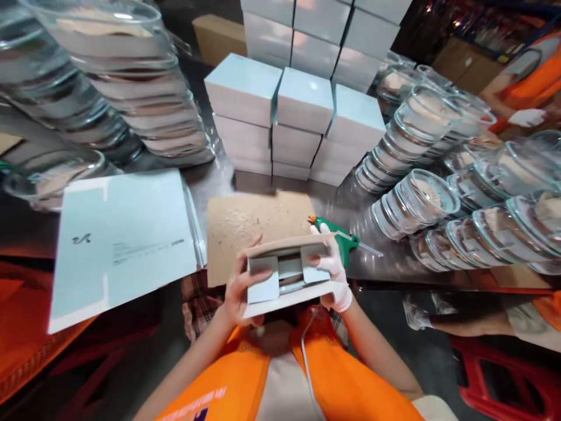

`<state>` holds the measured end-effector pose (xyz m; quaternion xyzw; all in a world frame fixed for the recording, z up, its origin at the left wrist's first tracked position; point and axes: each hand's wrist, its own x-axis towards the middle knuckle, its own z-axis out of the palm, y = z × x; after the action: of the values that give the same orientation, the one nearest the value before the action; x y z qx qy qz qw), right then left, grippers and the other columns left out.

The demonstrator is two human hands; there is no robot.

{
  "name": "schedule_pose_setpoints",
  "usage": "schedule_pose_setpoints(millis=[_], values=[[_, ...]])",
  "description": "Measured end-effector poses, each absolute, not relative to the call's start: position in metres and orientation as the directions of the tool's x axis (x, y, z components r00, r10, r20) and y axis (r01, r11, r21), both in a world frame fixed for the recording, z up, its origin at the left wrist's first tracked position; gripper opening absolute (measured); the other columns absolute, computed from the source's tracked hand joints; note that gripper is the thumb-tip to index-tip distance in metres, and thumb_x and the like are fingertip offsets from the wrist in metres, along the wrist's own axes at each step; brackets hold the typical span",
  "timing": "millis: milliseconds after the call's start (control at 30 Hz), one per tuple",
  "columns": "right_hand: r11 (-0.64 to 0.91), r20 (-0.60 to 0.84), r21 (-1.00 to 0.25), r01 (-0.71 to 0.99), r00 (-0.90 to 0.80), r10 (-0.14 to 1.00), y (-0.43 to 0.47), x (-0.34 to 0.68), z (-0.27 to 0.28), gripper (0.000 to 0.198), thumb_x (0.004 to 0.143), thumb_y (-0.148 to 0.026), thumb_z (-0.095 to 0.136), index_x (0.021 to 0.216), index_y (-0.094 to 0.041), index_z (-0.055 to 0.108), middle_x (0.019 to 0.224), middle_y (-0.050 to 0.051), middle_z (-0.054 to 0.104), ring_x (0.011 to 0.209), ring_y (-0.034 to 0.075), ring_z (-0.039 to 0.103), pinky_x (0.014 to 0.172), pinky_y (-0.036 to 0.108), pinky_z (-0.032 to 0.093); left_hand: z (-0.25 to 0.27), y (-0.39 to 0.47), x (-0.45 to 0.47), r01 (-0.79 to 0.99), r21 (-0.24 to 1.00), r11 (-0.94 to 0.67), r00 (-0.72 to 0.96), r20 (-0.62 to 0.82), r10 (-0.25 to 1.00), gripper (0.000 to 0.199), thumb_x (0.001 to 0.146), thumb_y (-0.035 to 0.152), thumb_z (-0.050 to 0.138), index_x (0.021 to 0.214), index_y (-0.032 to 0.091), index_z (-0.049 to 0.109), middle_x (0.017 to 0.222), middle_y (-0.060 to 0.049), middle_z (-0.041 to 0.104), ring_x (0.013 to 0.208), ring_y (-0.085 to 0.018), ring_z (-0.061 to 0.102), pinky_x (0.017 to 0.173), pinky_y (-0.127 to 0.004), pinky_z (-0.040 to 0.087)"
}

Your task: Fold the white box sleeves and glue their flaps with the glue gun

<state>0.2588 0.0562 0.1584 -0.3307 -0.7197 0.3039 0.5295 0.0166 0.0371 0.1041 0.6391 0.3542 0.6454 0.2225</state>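
Note:
Between my hands is a small white cardboard box [268,279], held close to my body with an open side facing up. Two of its short flaps are folded inward, leaving a gap between them. My bare left hand [243,283] grips the left end, fingers over the flap. On the right end, my right hand [335,272], in a white glove, grips the box with fingers over the other flap. A green glue gun [348,242] with an orange tip lies just beyond my right hand. Beneath and behind the box is a worn brown cardboard sheet [258,219].
White flat cartons [131,234] lie stacked at the left. Finished white boxes [302,105] are piled at the back. Stacks of clear round containers [421,193] line the right, with more tall stacks [144,76] at left. Another person's gloved hand [527,118] appears far right.

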Motion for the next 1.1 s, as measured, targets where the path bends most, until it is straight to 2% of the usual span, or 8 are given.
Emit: schedule_pose_setpoints(millis=[100, 200, 367, 500, 567, 633, 833, 1100], values=[[0.444, 0.451, -0.889, 0.109, 0.048, 0.891, 0.052, 0.225, 0.163, 0.050, 0.095, -0.072, 0.063, 0.119, -0.028, 0.068, 0.155, 0.011, 0.057, 0.146, 0.032, 0.056, 0.124, 0.056, 0.042, 0.108, 0.039, 0.018, 0.206, 0.662, -0.721, -0.125, 0.748, 0.651, 0.045, 0.089, 0.062, 0.075, 0.112, 0.022, 0.073, 0.122, -0.013, 0.071, 0.116, -0.033, 0.073, 0.096, -0.048, 0.063], [0.377, 0.366, -0.926, 0.013, 0.278, 0.888, 0.048, 0.204, 0.172, 0.048, 0.093, -0.049, 0.073, 0.133, -0.032, 0.051, 0.160, 0.010, 0.053, 0.140, 0.027, 0.062, 0.118, 0.051, 0.048, 0.110, 0.039, 0.021, 0.216, 0.701, -0.680, -0.244, 0.713, 0.657, 0.054, 0.088, 0.057, 0.080, 0.130, 0.027, 0.065, 0.121, -0.009, 0.068, 0.105, -0.023, 0.073, 0.084, -0.035, 0.063], [0.207, 0.231, -0.967, 0.148, 0.179, 0.956, 0.046, 0.248, 0.182, 0.038, 0.100, -0.054, 0.060, 0.127, -0.027, 0.059, 0.140, 0.011, 0.069, 0.123, 0.025, 0.070, 0.106, 0.041, 0.056, 0.119, 0.039, 0.011, 0.347, 0.580, -0.737, -0.075, 0.800, 0.595, 0.032, 0.095, 0.056, 0.075, 0.107, 0.026, 0.077, 0.115, -0.005, 0.069, 0.112, -0.021, 0.070, 0.096, -0.032, 0.056], [-0.285, 0.006, -0.689, 0.666, 0.399, 0.917, 0.051, 0.306, 0.176, 0.043, 0.096, -0.060, 0.056, 0.101, -0.020, 0.069, 0.112, 0.016, 0.075, 0.113, 0.033, 0.070, 0.106, 0.049, 0.051, 0.120, 0.043, 0.005, 0.407, 0.536, -0.740, -0.030, 0.817, 0.576, 0.056, 0.089, 0.075, 0.068, 0.102, 0.021, 0.078, 0.120, -0.009, 0.066, 0.112, -0.022, 0.069, 0.097, -0.033, 0.055], [-0.498, -0.176, -0.533, 0.684, 0.486, 0.856, 0.058, 0.318, 0.169, 0.038, 0.081, -0.053, 0.074, 0.096, -0.018, 0.069, 0.107, 0.017, 0.075, 0.111, 0.037, 0.070, 0.105, 0.052, 0.050, 0.119, 0.048, 0.008, 0.419, 0.518, -0.746, -0.030, 0.829, 0.558, 0.054, 0.089, 0.072, 0.071, 0.103, 0.021, 0.076, 0.116, -0.008, 0.066, 0.118, -0.024, 0.067, 0.104, -0.036, 0.053], [-0.569, -0.298, -0.555, 0.607, 0.494, 0.817, 0.065, 0.322, 0.164, 0.035, 0.066, -0.038, 0.083, 0.090, -0.018, 0.068, 0.097, 0.015, 0.075, 0.104, 0.036, 0.072, 0.097, 0.048, 0.052, 0.121, 0.054, 0.012, 0.403, 0.500, -0.767, -0.037, 0.846, 0.532, 0.041, 0.091, 0.060, 0.077, 0.107, 0.022, 0.073, 0.105, -0.006, 0.067, 0.116, -0.024, 0.066, 0.108, -0.039, 0.050], [-0.482, -0.359, -0.818, 0.314, 0.377, 0.854, 0.072, 0.328, 0.164, 0.028, 0.061, -0.041, 0.073, 0.074, -0.018, 0.063, 0.062, 0.004, 0.065, 0.058, 0.019, 0.062, 0.057, 0.031, 0.050, 0.134, 0.041, 0.014, 0.349, 0.623, -0.700, -0.174, 0.777, 0.605, 0.030, 0.089, 0.045, 0.083, 0.108, 0.025, 0.073, 0.102, -0.003, 0.068, 0.116, -0.026, 0.067, 0.106, -0.040, 0.051], [-0.024, 0.013, -0.994, 0.106, 0.337, 0.941, 0.029, 0.298, 0.185, 0.031, 0.076, -0.049, 0.078, 0.078, -0.021, 0.065, 0.064, 0.000, 0.068, 0.055, 0.015, 0.061, 0.055, 0.028, 0.052, 0.123, 0.013, 0.034, 0.259, 0.923, -0.285, -0.366, 0.366, 0.856, 0.033, 0.087, 0.052, 0.081, 0.102, 0.023, 0.076, 0.119, -0.007, 0.072, 0.120, -0.025, 0.067, 0.106, -0.037, 0.051]])
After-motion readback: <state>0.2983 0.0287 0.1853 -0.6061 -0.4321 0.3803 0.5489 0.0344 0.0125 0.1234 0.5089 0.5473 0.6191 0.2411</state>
